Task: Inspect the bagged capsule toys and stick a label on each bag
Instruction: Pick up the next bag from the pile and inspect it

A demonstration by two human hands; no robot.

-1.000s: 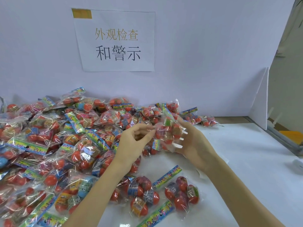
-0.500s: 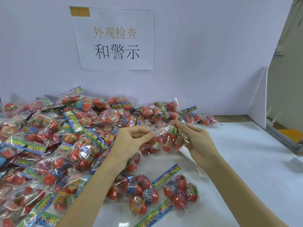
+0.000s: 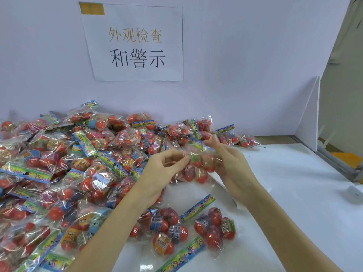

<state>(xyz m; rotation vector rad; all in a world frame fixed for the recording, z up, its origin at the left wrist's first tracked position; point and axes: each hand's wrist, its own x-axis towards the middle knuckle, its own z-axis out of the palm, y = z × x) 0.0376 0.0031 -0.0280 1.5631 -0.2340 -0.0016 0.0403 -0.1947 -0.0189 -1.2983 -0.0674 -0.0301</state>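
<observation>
Clear bag of red capsule toys [image 3: 198, 169] held up above the white table [image 3: 294, 193], left hand [image 3: 159, 173] pinching its left edge, right hand [image 3: 233, 169] gripping its right side, heap of bags [image 3: 68, 163] left, two bags [image 3: 188, 230] lying below.

— Which way can we move from the grip?
— Right of it, bare desk [image 3: 294, 193]. Left, the bag pile [image 3: 68, 163] blocks us; toward us lie two loose bags [image 3: 216, 226].

Clear bag of red capsule toys [image 3: 198, 167] held aloft; blurred.
</observation>
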